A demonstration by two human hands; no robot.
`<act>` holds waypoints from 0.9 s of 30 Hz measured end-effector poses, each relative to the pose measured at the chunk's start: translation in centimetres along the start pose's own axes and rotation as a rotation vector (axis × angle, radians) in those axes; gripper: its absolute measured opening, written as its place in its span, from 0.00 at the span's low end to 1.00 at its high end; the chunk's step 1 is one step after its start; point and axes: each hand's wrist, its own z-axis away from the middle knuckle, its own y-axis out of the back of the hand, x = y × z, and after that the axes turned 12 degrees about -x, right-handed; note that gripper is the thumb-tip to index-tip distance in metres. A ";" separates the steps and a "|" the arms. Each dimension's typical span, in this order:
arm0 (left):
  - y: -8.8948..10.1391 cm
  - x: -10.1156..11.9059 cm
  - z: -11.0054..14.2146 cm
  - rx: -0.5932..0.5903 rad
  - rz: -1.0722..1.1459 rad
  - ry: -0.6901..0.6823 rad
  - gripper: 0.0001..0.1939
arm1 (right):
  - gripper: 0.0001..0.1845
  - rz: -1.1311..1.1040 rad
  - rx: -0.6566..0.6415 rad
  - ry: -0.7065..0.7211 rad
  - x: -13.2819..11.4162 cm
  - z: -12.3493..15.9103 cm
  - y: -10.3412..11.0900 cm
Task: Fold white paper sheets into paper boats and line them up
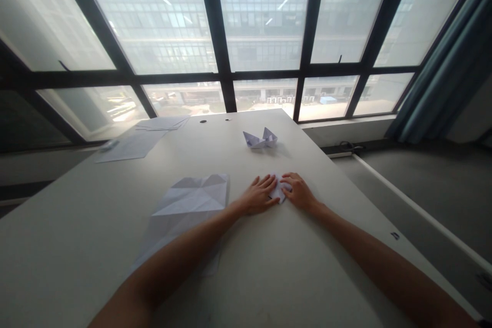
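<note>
A small folded piece of white paper (277, 193) lies on the table between my two hands, partly covered by them. My left hand (258, 195) rests flat on its left side, fingers spread. From the right, my right hand (299, 190) touches the paper with curved fingers, thumb and fingertips at its edge; its fingers are apart. Beyond the hands stands a folded paper boat (260, 139) with two pointed ends. A large creased sheet of paper (192, 197) lies to the left, partly hidden under my left forearm.
Several flat white sheets (140, 142) lie at the far left of the white table (307, 271). A small dark mark or label (395, 236) is near the right edge. Large windows (265, 15) stand behind the table, and a blue curtain (434, 72) hangs at the right.
</note>
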 end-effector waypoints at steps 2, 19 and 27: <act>0.0 0.1 0.0 -0.015 -0.008 -0.003 0.35 | 0.12 -0.013 -0.007 0.042 -0.1 0.1 0.2; 1.4 0.4 0.5 -0.091 0.135 -0.108 0.32 | 0.17 0.247 -0.028 -0.221 -0.6 -0.2 0.1; 1.6 0.8 0.7 -0.111 0.105 -0.119 0.33 | 0.20 0.187 -0.018 -0.233 -0.1 -0.2 -0.2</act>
